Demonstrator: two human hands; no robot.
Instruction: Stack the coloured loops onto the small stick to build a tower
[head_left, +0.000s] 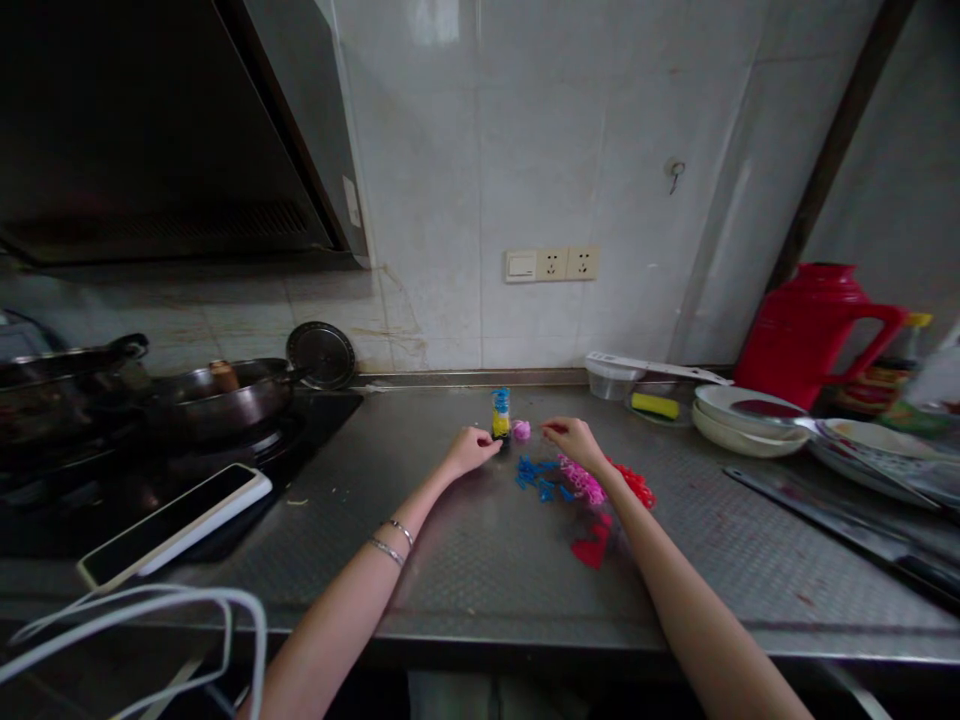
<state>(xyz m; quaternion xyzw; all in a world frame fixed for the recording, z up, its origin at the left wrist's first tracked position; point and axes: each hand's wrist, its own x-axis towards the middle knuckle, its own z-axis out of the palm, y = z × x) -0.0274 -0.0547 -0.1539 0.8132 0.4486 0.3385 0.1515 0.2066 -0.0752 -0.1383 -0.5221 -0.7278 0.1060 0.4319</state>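
Note:
A small upright figure-like object (501, 415), blue at the top, yellow in the middle and black at its foot, stands on the steel counter. My left hand (474, 449) is closed at its black foot, thumb and fingers pressed to it. Just to its right lies a pink ball-shaped thing (521, 430). Beyond that, my right hand (571, 440) is held in a pinch; whatever sits between its fingertips is too small to make out. Below the right hand lie loose blue pieces (536, 476), pink pieces (582, 480) and red pieces (634, 486), the red partly behind my forearm.
A red packet (592, 543) lies near my right forearm. On the left are a phone (176, 525), white cable (225, 595) and pans (225, 395) on the stove. To the right stand a plastic tub (611, 378), yellow sponge (654, 406), bowls (746, 435), knife (832, 525) and red jug (799, 335).

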